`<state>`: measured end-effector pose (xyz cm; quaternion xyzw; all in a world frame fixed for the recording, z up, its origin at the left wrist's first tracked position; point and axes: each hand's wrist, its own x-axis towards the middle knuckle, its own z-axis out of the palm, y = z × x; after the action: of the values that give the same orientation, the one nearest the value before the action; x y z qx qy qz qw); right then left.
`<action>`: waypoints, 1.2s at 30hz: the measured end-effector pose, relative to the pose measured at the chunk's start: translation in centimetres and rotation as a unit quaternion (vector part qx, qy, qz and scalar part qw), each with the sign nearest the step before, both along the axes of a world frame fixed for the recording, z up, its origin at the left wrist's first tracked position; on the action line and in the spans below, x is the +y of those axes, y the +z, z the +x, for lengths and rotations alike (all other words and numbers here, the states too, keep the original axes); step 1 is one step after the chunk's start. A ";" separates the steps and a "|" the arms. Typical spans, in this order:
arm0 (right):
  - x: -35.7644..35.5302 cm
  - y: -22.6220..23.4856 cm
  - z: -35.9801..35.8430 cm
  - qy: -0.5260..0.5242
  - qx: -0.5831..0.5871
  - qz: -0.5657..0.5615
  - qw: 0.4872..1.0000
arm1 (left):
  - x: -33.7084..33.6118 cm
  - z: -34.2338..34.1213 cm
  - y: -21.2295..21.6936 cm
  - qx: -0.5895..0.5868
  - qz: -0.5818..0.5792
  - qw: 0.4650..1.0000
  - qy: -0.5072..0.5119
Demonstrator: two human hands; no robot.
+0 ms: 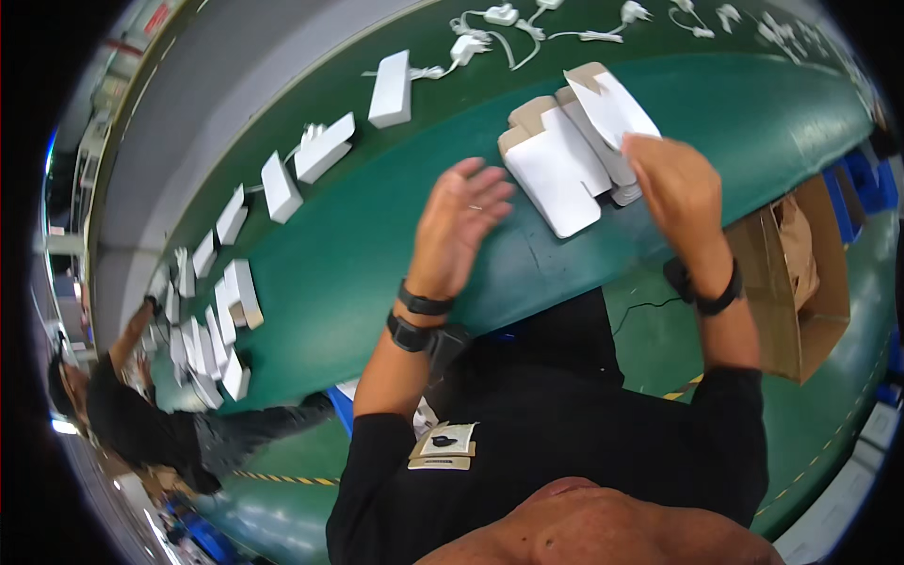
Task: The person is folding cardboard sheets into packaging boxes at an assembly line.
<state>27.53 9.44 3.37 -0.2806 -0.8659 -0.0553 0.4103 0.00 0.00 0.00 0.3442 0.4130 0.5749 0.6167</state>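
Observation:
My right hand (680,193) pinches the near edge of a flat white folding carton (614,105), which tilts up from a pile with its brown inner side partly showing. Under and beside it lies a stack of flattened cartons (557,174), white outside and brown inside, on the green bench top. My left hand (459,224) hovers to the left of that stack, fingers apart and nothing in it. Its fingertips come near the stack's left edge without touching. Each wrist wears a black band.
Along the far green strip lie white cable adapters (469,47) and several white boxes (391,89). More white boxes (215,334) crowd the bench at left, where a co-worker (132,414) reaches in. An open brown cardboard box (786,301) and blue bins (862,184) stand at right.

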 end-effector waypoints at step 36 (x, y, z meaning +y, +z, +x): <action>-9.6 -0.7 -3.2 0.234 0.267 -0.367 0.860 | -7.5 7.4 1.4 0.027 0.109 0.993 -0.018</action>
<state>24.29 -0.20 2.71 -0.2043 -0.7210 0.4414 0.4936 7.40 -7.45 1.36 0.4325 0.3581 0.5957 0.5743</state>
